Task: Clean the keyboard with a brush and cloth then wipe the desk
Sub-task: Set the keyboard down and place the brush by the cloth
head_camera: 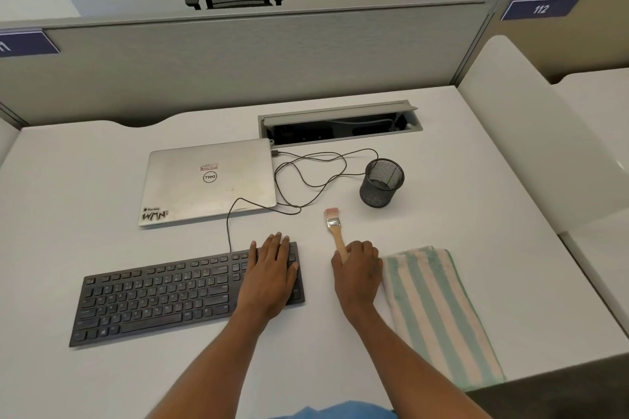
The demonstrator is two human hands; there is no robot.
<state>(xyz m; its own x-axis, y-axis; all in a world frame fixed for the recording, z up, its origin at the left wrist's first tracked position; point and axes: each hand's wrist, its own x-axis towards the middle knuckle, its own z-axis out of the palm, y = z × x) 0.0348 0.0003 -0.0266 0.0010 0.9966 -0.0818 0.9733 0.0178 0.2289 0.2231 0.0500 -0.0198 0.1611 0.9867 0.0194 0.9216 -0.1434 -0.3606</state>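
A black keyboard (163, 296) lies on the white desk (102, 180), its cable running up toward the laptop. My left hand (272, 272) rests flat on the keyboard's right end, fingers straight. A small paintbrush (335, 231) with a wooden handle and pale bristles lies to the right of the keyboard, bristles pointing away from me. My right hand (357, 269) has its fingers curled round the lower end of the brush handle. A folded cloth (439, 313) with green and cream stripes lies just right of that hand.
A shut silver laptop (207, 180) sits behind the keyboard, with a looped black cable (306, 173) beside it. A black mesh pen cup (381, 187) stands behind the brush. An open cable hatch (340, 124) is set in the desk before the grey partition (238, 61).
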